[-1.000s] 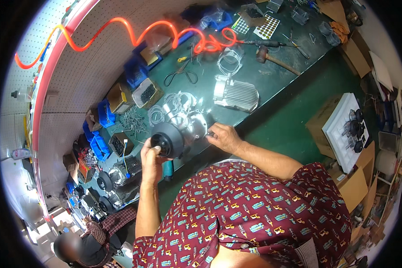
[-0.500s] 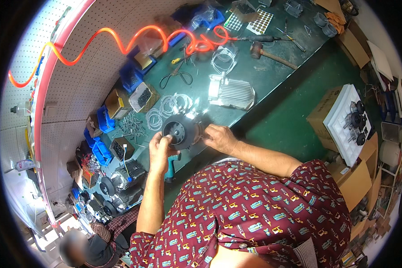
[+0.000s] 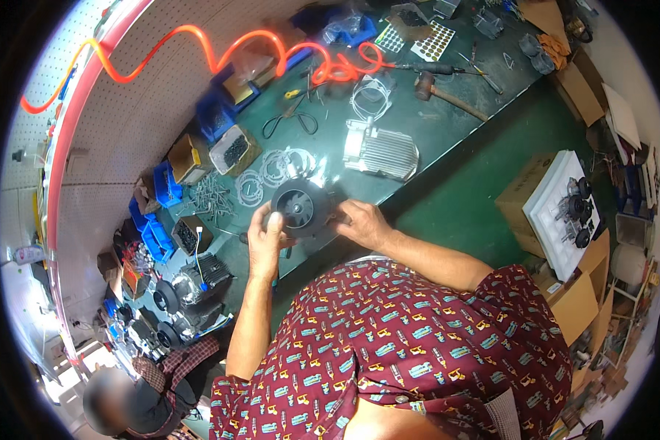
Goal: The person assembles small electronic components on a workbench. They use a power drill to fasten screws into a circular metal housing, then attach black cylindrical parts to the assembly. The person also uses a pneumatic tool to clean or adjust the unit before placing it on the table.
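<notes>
A black round fan wheel (image 3: 298, 208), with vanes and a small bright hub in its middle, is held up over the bench edge. My left hand (image 3: 264, 238) grips its left side, thumb at the lower rim. On the opposite side my right hand (image 3: 363, 224) has its fingers closed at the part behind the wheel, which is mostly hidden. Just beyond lie several pale wire rings (image 3: 275, 169). A silver finned motor housing (image 3: 381, 150) rests on the bench farther right.
On the green bench (image 3: 330, 158) lie scissors (image 3: 292, 125), a mallet (image 3: 447, 95) and loose screws (image 3: 210, 196). Blue bins (image 3: 158, 242) line the wall under an orange coiled hose (image 3: 191, 31). Assembled motors (image 3: 198, 282) and another person (image 3: 150, 392) are at left, cartons (image 3: 528, 202) at right.
The fan wheel has tilted, showing more of its vaned face. My left thumb has shifted from near the hub to the lower rim. My right hand stays almost in place.
</notes>
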The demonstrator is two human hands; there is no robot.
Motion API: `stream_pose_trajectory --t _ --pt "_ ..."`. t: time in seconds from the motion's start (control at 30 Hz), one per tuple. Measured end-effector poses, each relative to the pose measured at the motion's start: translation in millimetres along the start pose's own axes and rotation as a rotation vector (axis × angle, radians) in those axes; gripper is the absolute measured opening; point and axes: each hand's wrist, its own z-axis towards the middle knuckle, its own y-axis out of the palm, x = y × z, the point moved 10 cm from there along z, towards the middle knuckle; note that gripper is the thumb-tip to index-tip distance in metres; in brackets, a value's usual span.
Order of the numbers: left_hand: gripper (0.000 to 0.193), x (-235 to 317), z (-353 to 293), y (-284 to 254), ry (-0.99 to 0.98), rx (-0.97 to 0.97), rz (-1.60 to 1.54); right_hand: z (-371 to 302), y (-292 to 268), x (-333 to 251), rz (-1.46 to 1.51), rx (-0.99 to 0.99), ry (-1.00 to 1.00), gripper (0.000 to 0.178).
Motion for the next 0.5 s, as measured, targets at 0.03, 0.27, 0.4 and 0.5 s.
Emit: stream_pose_trajectory --t 0.03,0.27,0.4,0.5 --pt "0.036 -9 -3 -10 0.004 0.065 -0.066 1 1 1 -0.018 -0.008 0.007 0.025" --pt "0.031 -72 -3 -5 0.300 -0.011 0.766 5 1 -2 -0.060 -0.070 0.049 0.021" --pt "0.022 -56 1 5 0.375 -0.024 0.868 8 -2 -2 -0.066 -0.070 0.032 0.019" --pt "0.021 -47 -3 -1 0.449 0.014 0.832 9 -3 -8 -0.081 -0.076 0.004 0.019"
